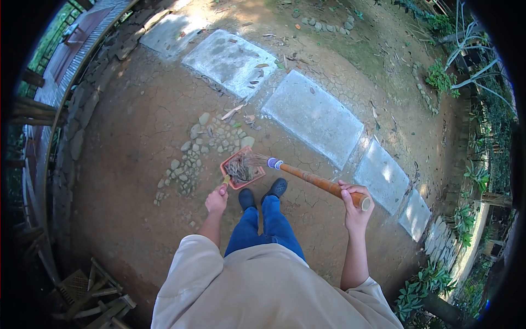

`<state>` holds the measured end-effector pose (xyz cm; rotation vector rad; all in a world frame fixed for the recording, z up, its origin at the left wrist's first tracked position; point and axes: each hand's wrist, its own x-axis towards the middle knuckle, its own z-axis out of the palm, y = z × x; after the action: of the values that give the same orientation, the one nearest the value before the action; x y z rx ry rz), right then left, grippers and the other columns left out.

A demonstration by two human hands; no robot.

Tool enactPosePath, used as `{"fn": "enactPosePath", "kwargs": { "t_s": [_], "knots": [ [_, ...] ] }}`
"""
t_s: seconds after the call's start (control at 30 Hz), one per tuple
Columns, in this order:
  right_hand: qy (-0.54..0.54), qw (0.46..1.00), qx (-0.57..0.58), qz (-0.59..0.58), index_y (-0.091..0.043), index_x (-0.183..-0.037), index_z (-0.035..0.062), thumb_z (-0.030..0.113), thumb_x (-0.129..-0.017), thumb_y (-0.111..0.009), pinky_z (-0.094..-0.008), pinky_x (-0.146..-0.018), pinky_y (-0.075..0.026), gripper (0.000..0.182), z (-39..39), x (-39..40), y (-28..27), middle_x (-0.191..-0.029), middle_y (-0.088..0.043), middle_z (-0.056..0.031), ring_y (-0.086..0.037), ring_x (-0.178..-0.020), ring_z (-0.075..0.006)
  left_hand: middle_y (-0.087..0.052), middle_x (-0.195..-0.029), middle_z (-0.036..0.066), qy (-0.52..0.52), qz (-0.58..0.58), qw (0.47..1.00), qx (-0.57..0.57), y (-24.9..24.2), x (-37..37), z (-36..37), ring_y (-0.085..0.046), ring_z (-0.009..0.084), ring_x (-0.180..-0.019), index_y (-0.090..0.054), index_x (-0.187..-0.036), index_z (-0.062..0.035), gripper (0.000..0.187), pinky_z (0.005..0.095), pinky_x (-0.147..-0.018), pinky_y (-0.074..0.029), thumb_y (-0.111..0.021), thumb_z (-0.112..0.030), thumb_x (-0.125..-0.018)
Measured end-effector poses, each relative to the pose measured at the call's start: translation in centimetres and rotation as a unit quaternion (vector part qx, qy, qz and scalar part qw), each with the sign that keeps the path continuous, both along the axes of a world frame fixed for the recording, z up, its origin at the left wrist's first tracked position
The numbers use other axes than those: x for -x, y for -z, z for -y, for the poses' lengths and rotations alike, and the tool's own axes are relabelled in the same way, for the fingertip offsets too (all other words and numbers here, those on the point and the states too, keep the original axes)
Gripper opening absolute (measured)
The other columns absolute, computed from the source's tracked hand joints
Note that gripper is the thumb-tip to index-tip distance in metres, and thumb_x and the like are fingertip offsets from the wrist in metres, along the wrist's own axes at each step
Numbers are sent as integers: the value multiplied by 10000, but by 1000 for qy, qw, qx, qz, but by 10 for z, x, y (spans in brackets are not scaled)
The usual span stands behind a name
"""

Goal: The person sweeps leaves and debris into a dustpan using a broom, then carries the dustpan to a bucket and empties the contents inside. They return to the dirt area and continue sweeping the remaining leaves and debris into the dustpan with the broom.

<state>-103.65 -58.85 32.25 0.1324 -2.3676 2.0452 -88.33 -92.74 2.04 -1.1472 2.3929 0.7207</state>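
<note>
My left hand [217,199] is closed round the short yellowish handle of an orange dustpan [259,174], held low in front of my feet. Dry leaves and debris [239,169] lie in the pan. In my right hand [358,207] is a stick broom [312,180], gripped near the top end of its thick bamboo handle. The broom slants down to the left, and its thin bristles reach over the right side of the pan. Purple and white binding [274,163] wraps the broom where the bristles meet the handle.
A row of concrete slabs [315,116] curves across the cracked dirt from upper left to lower right. Small stones [189,159] are set in the ground beyond the pan. Scattered dry leaves lie near the slabs. Wooden pieces [101,299] are piled at lower left; plants [424,285] border the right.
</note>
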Motion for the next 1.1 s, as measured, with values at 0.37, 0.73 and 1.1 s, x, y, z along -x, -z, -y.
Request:
{"fn": "enactPosePath", "kwargs": {
  "t_s": [0.37, 0.73, 1.1],
  "knots": [
    [21, 998, -21, -54, -585, -938, 6, -12, -931, -636, -446, -990, -504, 54, 18, 16, -28, -982, -668, -139, -666, -1056, -286, -720, -1024, 137, -100, -69, 992, -19, -15, -17, 18, -675, 363, -991, -696, -1161, -290, 348, 486, -883, -528, -689, -350, -819],
    [43, 990, -78, -112, -645, -905, 0, -9, -867, -726, -352, -929, -518, 89, 67, 66, 36, -953, -706, -130, -689, -1018, -229, -714, -1074, 128, -181, -97, 979, -10, -21, -6, 52, -668, 341, -1028, -697, -1179, -281, 377, 476, -899, -520, -709, -350, -809],
    [-54, 983, -104, -144, -664, -890, 6, -12, -819, -770, -366, -909, -539, 129, 131, 154, 97, -924, -720, -104, -699, -1020, -246, -718, -1063, 128, -220, -71, 973, 25, -8, 43, 85, -672, 341, -1019, -699, -1177, -294, 381, 464, -900, -520, -702, -329, -798]
  ]
}}
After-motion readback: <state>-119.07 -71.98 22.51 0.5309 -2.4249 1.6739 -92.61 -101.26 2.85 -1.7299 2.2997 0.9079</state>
